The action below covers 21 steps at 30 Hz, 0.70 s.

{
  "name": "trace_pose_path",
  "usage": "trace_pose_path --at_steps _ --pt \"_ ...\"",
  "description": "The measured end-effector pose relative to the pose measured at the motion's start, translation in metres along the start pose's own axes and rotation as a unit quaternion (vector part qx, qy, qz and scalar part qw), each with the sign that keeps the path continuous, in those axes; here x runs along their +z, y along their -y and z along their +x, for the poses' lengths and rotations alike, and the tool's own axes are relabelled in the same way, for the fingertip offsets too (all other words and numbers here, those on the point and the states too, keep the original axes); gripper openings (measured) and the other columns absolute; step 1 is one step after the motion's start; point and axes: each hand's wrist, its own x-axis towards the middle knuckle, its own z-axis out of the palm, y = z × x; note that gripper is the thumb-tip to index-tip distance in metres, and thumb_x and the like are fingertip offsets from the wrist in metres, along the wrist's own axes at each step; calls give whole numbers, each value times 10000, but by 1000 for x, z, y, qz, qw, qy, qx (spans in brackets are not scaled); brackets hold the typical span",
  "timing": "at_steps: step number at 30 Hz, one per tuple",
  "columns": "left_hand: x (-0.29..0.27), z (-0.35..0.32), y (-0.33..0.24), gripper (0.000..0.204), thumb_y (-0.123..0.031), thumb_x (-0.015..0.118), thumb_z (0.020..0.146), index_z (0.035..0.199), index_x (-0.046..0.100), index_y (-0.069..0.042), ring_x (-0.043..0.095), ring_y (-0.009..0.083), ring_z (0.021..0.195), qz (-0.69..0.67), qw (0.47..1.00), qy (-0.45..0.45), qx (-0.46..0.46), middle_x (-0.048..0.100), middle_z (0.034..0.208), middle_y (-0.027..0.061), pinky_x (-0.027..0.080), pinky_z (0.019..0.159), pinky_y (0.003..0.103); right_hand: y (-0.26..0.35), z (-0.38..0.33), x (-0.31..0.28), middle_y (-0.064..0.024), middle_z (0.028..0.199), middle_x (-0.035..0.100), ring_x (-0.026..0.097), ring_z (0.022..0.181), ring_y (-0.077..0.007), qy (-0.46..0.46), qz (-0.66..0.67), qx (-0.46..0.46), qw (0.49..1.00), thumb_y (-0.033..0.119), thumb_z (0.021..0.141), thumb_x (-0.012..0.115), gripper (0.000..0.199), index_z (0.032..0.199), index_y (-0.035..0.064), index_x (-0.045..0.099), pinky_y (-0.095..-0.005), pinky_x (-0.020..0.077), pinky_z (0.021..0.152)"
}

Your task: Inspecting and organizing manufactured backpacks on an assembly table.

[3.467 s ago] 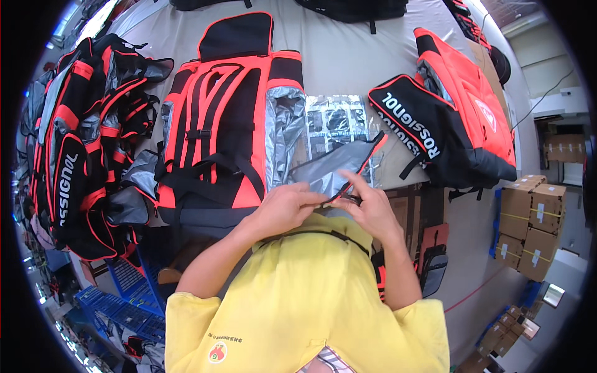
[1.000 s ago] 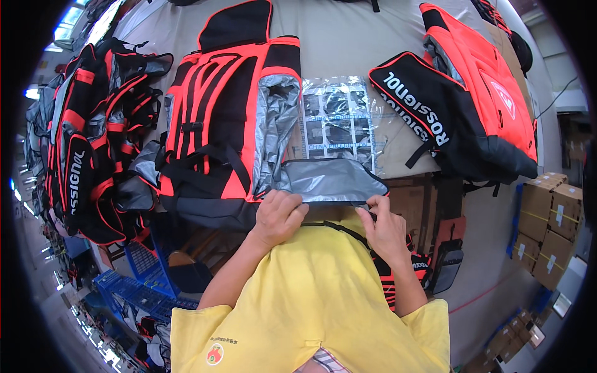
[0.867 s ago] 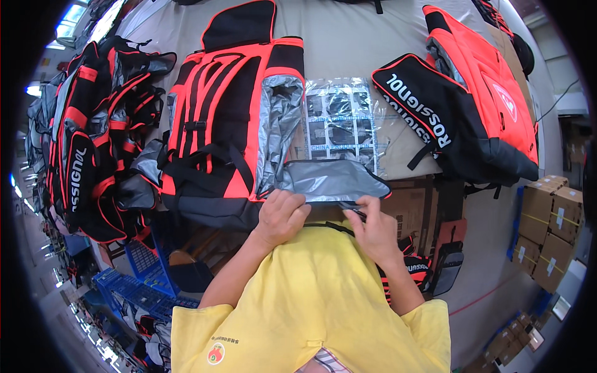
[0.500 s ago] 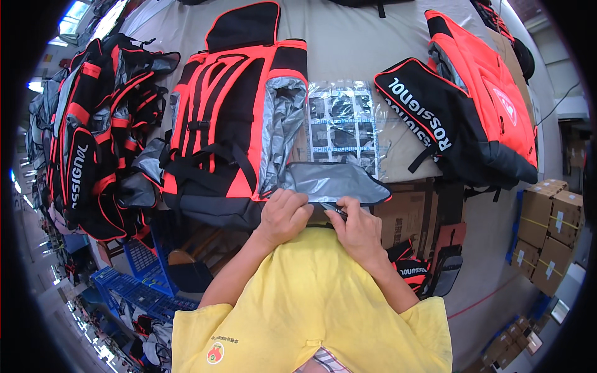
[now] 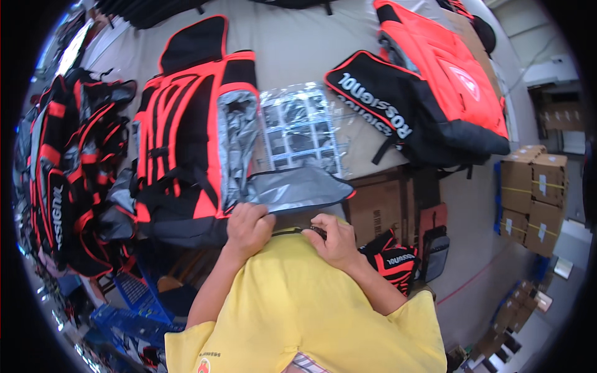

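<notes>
A red and black backpack (image 5: 186,137) lies on the grey table (image 5: 298,50) with its side flap (image 5: 292,189) folded out, showing a silver-grey lining. My left hand (image 5: 247,227) grips the near edge of this flap. My right hand (image 5: 333,239) is closed on a small dark zipper pull at the flap's near edge, close to my chest. A clear plastic bag (image 5: 301,127) with dark printed panels lies flat beside the backpack.
Another red and black bag (image 5: 429,93) lies at the right of the table. Several similar backpacks (image 5: 68,161) are piled at the left. Brown cartons (image 5: 528,193) stand on the floor at the right; a small red-black bag (image 5: 392,258) and a cardboard box (image 5: 379,205) sit below the table edge.
My right hand has slid left along the flap's near edge toward my left hand. The flap has stayed folded out; my left hand has kept its grip.
</notes>
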Motion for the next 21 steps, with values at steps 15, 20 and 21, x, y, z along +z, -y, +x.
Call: trace_pose_path --at_steps 15,20,21 --pt "3 5 -15 219 -15 753 753 867 578 -81 594 259 755 23 998 59 -23 613 895 76 442 665 399 -179 45 -23 -246 1318 660 650 1216 -412 -79 -31 202 976 235 1074 611 321 1298 5 604 -476 512 1003" --pt "-5 9 -21 188 -181 744 743 872 632 -104 583 240 901 42 963 260 -62 527 875 48 432 787 400 -91 75 -60 -191 1285 712 694 1147 -369 -60 -1 124 990 102 1023 666 230 1226 0 703 -419 546 969" --pt "-7 8 -22 188 -181 744 743 872 632 -104 583 240 901 44 962 261 -65 527 875 48 432 787 400 -60 72 -73 -160 1162 771 745 1029 -345 9 89 210 974 75 1004 688 168 1144 -1 743 -393 583 885"
